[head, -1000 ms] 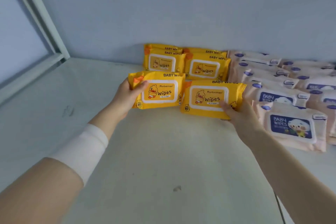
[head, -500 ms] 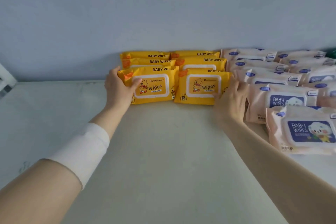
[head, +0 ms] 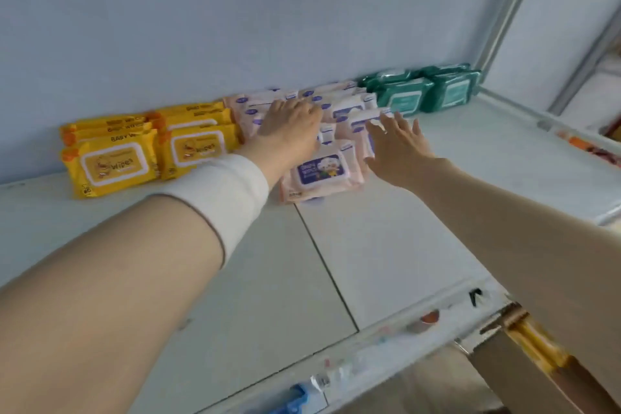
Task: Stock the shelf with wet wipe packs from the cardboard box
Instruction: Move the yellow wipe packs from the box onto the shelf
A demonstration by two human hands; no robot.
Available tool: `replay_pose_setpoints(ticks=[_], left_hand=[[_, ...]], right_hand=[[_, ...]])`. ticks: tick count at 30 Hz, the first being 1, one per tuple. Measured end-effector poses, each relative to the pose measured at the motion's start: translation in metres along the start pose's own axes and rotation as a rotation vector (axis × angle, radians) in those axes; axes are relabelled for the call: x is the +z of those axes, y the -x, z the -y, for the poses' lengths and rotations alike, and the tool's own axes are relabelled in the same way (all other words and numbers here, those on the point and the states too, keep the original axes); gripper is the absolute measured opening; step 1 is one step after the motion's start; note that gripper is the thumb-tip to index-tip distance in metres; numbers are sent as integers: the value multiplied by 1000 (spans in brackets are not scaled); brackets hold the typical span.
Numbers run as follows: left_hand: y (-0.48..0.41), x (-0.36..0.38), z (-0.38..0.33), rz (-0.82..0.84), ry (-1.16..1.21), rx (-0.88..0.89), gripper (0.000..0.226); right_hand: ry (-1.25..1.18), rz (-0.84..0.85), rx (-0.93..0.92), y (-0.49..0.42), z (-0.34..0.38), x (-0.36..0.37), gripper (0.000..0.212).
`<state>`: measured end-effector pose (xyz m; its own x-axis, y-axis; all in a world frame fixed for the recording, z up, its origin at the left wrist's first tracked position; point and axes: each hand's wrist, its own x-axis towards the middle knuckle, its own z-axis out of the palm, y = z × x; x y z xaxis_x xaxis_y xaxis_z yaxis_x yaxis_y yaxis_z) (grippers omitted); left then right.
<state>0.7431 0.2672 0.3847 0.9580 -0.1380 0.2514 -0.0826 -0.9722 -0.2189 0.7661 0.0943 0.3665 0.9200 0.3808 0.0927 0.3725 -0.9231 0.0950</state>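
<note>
Yellow wipe packs [head: 114,163] stand in rows at the back left of the white shelf [head: 386,245]. Pink baby-wipe packs [head: 321,171] fill the middle, and green packs [head: 403,99] sit at the back right. My left hand [head: 290,126] lies palm down on the pink packs, fingers curled over them. My right hand [head: 398,141] hovers with fingers spread beside the right edge of the pink group, holding nothing. A corner of the cardboard box [head: 524,356] shows below the shelf at the lower right.
The blue back wall [head: 235,27] runs behind the packs. A metal shelf upright [head: 514,7] rises at the right. The shelf's front lip [head: 369,349] carries price labels. A seam divides two shelf panels in front of the pink packs.
Both hands let go of the two front yellow packs, which now stand on the shelf. Both hands moved right to the pink packs, and the view swung right.
</note>
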Motion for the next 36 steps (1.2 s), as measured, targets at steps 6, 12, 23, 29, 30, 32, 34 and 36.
replay_pose_setpoints(ticks=[6, 12, 23, 29, 30, 32, 34, 36], left_hand=[[-45, -42, -235, 49, 40, 275, 48], [-68, -37, -440, 93, 115, 581, 48], [-112, 119, -674, 424, 134, 842, 44], [-116, 213, -732, 731, 82, 837, 49], [-115, 228, -739, 774, 68, 825, 49], [-111, 260, -752, 856, 45, 796, 49], [-102, 293, -763, 950, 53, 735, 49], [-94, 329, -775, 1033, 89, 664, 50]], right_hand=[[85, 138, 311, 127, -207, 10, 63], [-8, 285, 593, 227, -361, 56, 56], [-105, 610, 829, 318, -530, 248, 59], [-304, 823, 874, 351, -541, 350, 54], [-336, 845, 868, 353, -541, 367, 53], [-401, 903, 844, 355, -541, 401, 53], [-469, 952, 822, 355, -538, 435, 54], [-542, 964, 832, 355, -534, 470, 56]])
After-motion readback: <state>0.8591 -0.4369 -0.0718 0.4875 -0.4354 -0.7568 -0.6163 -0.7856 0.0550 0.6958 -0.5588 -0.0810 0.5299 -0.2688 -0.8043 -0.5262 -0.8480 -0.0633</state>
